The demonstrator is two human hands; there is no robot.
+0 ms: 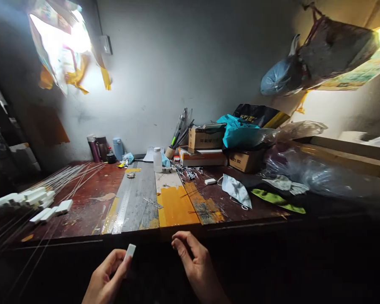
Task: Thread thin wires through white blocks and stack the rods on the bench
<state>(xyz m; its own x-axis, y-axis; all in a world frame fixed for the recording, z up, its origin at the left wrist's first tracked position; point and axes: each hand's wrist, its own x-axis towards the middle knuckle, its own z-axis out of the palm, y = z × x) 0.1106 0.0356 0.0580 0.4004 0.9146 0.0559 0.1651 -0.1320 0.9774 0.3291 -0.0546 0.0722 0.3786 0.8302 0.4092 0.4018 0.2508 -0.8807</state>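
**White block pinched in the left hand, short of the surface**

The white block [130,251] sat upright between the thumb and fingertips of the left hand [106,276], nearer than the surface [91,211] edge, apparently held for handling. The right hand [193,259] hovered just beside the block, fingers loosely curled and holding nothing visible. Beyond the block lay a steel ruler [123,211] on yellow tape [176,207]; far left of it, more white blocks [34,200] and thin rods [69,175].

A cramped small workshop: scarred workbench [91,207] strewn with thin rods [72,175], cardboard boxes [205,138], a steel ruler [124,207]
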